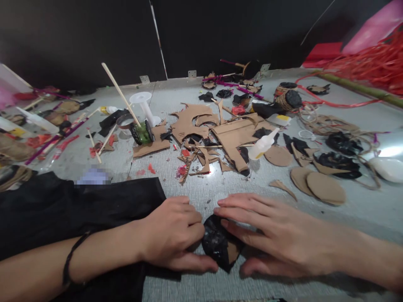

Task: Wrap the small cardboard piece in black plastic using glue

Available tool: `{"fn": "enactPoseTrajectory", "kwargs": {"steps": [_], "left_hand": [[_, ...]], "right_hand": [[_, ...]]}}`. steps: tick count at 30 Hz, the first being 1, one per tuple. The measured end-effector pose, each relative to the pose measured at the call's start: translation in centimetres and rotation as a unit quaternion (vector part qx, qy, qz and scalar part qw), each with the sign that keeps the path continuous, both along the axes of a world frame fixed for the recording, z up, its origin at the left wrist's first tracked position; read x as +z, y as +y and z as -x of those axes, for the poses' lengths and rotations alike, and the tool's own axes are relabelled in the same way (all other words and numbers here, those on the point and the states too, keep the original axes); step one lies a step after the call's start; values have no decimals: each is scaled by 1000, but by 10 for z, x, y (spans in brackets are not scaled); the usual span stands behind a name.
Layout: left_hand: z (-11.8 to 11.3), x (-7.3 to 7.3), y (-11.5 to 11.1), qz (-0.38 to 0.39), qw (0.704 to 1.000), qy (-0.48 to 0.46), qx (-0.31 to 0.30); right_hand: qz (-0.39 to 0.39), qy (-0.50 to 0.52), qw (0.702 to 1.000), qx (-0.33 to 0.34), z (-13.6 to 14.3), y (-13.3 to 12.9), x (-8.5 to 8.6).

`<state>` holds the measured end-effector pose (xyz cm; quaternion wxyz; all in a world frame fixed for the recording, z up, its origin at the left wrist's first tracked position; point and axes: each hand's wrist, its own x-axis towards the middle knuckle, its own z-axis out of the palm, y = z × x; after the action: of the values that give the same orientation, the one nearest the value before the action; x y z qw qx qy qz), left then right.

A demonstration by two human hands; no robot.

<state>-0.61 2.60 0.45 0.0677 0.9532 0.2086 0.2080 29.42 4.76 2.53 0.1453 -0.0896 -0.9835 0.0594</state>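
Left hand [179, 237], loosely curled, its pinch impossible to tell, and right hand [267, 235], relaxed and spread with fingers [244, 214] over the upper edge, flank the crumpled, shiny, black plastic-covered brown cardboard piece [216, 242] on the streaked grey table [197, 289]; its covering [212, 235] could spring back beside the bare patch [233, 251] if pressure there is slight. Shifting the left forearm [108, 241] might drag the thin black sheet [126, 201] beneath it, and a careless forward reach could topple the tilted, white, nozzle-tipped bottle [263, 145].
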Motion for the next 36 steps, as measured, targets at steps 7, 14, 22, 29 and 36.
{"fn": "enactPoseTrajectory", "kwargs": {"steps": [7,14,22,29,36], "left_hand": [[1,-2,0,-3,1000,-5,-3],[1,-1,-1,-15,1000,-1,0],[1,-1,0,-21,1000,-2,6],[2,0,-1,-26,1000,4,5],[1,-1,-1,-21,1000,8,-1]], "right_hand": [[111,-7,994,7,-6,17,3],[60,-6,998,19,-3,10,2],[96,6,995,31,-6,14,1],[122,19,991,44,-9,16,-1],[146,13,988,44,-9,18,-3]]}}
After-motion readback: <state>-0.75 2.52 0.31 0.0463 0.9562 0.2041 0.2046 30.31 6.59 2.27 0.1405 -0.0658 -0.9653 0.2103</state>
